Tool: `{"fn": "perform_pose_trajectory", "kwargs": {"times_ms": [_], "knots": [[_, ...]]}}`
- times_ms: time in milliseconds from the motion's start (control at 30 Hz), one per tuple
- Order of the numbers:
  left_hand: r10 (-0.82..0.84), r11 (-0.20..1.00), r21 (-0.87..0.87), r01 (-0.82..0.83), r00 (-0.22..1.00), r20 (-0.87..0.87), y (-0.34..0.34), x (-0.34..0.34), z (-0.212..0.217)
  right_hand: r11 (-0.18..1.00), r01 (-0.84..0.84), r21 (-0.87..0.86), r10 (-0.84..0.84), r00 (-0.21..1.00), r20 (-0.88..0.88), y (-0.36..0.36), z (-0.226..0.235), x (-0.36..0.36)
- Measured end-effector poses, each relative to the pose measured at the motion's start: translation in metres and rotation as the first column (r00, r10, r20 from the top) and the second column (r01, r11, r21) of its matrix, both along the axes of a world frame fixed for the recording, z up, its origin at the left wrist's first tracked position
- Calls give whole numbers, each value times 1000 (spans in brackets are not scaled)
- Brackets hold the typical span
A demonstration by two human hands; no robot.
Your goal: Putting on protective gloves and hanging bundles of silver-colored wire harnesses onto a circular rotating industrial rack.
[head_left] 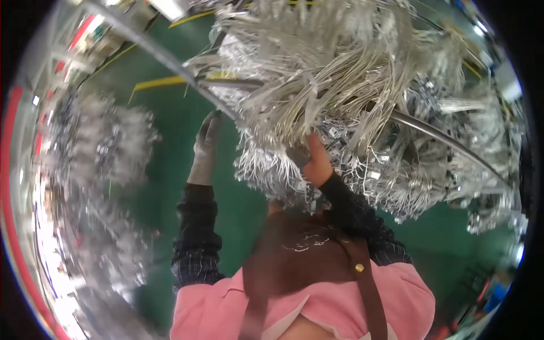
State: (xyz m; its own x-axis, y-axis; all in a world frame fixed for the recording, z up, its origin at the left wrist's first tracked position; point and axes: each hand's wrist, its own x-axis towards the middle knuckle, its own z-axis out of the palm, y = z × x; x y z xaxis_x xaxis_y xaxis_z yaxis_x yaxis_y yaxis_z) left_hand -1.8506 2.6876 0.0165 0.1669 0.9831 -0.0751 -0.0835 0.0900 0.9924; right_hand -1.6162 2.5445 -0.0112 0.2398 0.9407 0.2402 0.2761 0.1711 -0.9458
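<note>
A large mass of pale, clear-sheathed cables [345, 85] hangs over metal rails in front of me, with white wire ends and small connectors along its lower edge. My right hand [318, 162] is at the lower middle of this mass, closed on a bundle of cables [283, 116]. Its thumb is bare and points up, a grey covering shows on the fingers, and the fingertips are partly hidden. To the left, my left hand [207, 141] wears a grey glove. Its fingers stretch up beside the slanted metal rail [170, 68], with nothing visible in them.
A second curved metal rail [447, 141] runs out to the right under more hanging cables. Another blurred rack of cables [102, 141] stands at the left. Green floor [170, 124] with a yellow line [158, 83] shows between the racks.
</note>
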Motion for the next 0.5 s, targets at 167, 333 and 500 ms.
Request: {"fn": "perform_pose_trajectory", "kwargs": {"times_ms": [167, 333, 500], "knots": [[-516, 622, 444, 645, 765, -386, 86, 40, -31, 989, 108, 97, -109, 994, 7, 26, 12, -15], [-937, 348, -151, 925, 336, -98, 80, 85, -1, 847, 521, -105, -496, 846, 195, 47, 26, -59], [-875, -95, -162, 982, -5, 484, 83, 107, 15, 746, 655, -120, -582, 729, 360, 49, 45, -99]]}}
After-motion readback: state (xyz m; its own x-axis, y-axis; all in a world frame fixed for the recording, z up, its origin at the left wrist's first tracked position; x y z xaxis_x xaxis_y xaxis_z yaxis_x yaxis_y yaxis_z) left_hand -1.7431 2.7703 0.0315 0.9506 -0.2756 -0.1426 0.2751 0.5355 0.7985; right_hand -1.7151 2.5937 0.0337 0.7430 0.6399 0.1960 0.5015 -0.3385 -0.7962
